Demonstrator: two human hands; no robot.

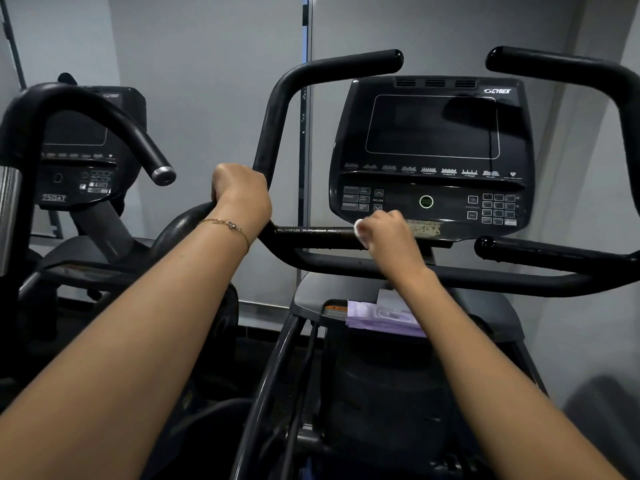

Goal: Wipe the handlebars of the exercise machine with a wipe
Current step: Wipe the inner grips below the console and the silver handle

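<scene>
- The exercise machine (381, 375) fills the middle and right of the view, its dark housing low between the person's two forearms.
- A second machine (79, 150) of the same kind stands to the left, just beside the first, with its own curved bar and a dark display.
- The grey wall (207, 81) rises behind both machines.
- The handlebars (277, 109) are black tubes: one loops up and over on the left of the console, another does the same on the right, and a straight crossbar runs level beneath the console.
- The console (433, 150) sits between the upper bars, its screen dark, with one green-ringed button lit in the row of keys below.
- The left hand (242, 195) grips the left bar at the bend where the upright tube meets the lower curve, fingers curled round it.
- The right hand (384, 233) is on the crossbar just under the console's lower left corner, fingers curled over the tube and clutching the wipe against it.
- A pale purple pack of wipes (381, 318) lies on the shelf of the machine below the crossbar, partly hidden by the right forearm.
- The wipe (358, 230) is a small white wad showing at the left edge of the right fist, touching the crossbar.
- A thin gold bracelet (228, 225) circles the left wrist.
</scene>
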